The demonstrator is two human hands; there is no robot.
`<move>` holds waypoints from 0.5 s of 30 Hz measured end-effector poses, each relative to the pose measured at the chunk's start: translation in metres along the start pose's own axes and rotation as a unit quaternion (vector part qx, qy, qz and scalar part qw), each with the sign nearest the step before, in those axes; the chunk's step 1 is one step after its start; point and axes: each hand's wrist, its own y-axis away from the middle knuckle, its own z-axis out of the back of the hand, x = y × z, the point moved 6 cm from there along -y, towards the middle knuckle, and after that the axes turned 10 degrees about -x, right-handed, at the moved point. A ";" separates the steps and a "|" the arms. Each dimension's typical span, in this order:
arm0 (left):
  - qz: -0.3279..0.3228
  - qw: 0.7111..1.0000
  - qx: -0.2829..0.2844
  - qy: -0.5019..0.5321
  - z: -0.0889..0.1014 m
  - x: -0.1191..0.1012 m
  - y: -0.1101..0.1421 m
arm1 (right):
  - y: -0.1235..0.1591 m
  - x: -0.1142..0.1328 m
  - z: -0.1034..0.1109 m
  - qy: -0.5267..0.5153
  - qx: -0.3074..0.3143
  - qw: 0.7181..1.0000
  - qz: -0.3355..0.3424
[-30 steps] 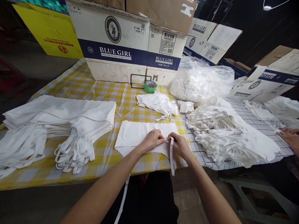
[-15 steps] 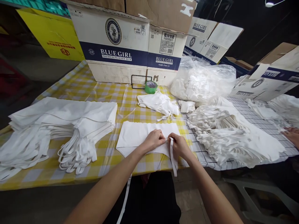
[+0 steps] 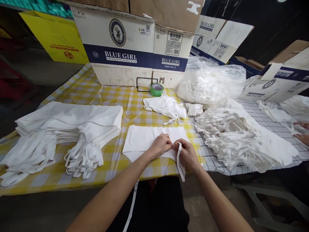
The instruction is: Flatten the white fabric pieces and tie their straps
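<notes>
A white strapped garment [image 3: 140, 138] lies flat on the yellow checked tablecloth in front of me. My left hand [image 3: 162, 144] rests over its middle, thumb and fingers pinched on the garment's near edge. Close beside it, my right hand [image 3: 184, 151] pinches the white strap [image 3: 179, 161], which hangs down past the table's edge. The fingertips of both hands nearly meet, and what lies exactly between them is hidden. Another strap [image 3: 131, 206] dangles over my lap on the left.
A stack of white garments [image 3: 70, 114] lies at left, a heap of strapped garments [image 3: 231, 135] at right. Behind are a crumpled garment [image 3: 166, 106], green tape [image 3: 156, 90], a plastic bag [image 3: 212, 80] and a beer carton [image 3: 120, 38]. Another person's hands [image 3: 303, 132] show at far right.
The view has shifted slightly. Both hands stay pinched at nearly the same spot on the garment. At the far right, more of the other person's hands shows.
</notes>
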 end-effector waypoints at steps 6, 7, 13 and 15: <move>-0.020 0.994 0.103 0.038 0.011 -0.008 0.006 | 0.058 0.008 0.022 -0.186 0.136 0.953 -0.199; -0.014 0.991 0.122 0.061 0.017 -0.007 0.008 | 0.070 0.012 0.031 -0.164 0.132 0.958 -0.196; 0.035 0.999 0.004 -0.038 0.101 0.034 0.043 | 0.129 -0.009 0.091 0.113 0.036 0.984 -0.136; 0.031 0.992 -0.014 -0.124 0.120 0.050 0.062 | 0.141 -0.028 0.089 0.106 0.003 0.985 -0.137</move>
